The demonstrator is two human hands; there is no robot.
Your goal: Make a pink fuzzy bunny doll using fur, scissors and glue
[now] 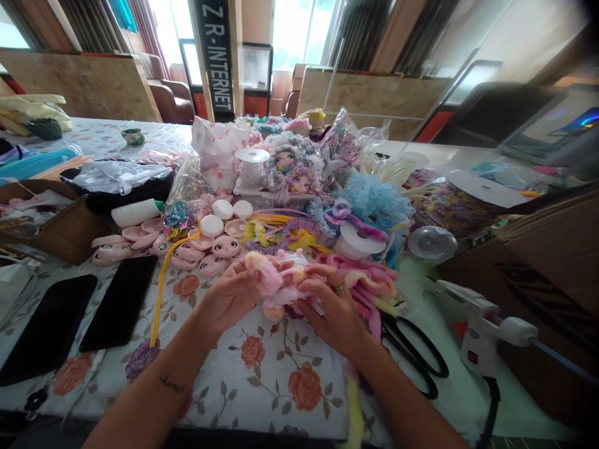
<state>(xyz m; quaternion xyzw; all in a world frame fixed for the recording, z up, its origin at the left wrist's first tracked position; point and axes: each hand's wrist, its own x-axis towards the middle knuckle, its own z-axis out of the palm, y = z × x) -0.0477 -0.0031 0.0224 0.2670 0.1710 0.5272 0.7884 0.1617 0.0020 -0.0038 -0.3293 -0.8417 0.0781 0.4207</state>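
Note:
Both hands meet over the middle of the flowered tablecloth. My left hand is closed on a fluffy pink piece, which looks like fuzzy chenille stem with a paler tip. My right hand, with a ring on one finger, grips the same pink work from the other side. Lacy pale pink trim hangs between the fingers. Just beyond my right hand lies a heap of thick pink and yellow fuzzy stems. Fingertips partly hide what is held.
Black-handled scissors and a white glue gun lie on the right, near a cardboard box. Two dark phones rest at left. Doll faces, a ribbon spool and blue tulle crowd the back.

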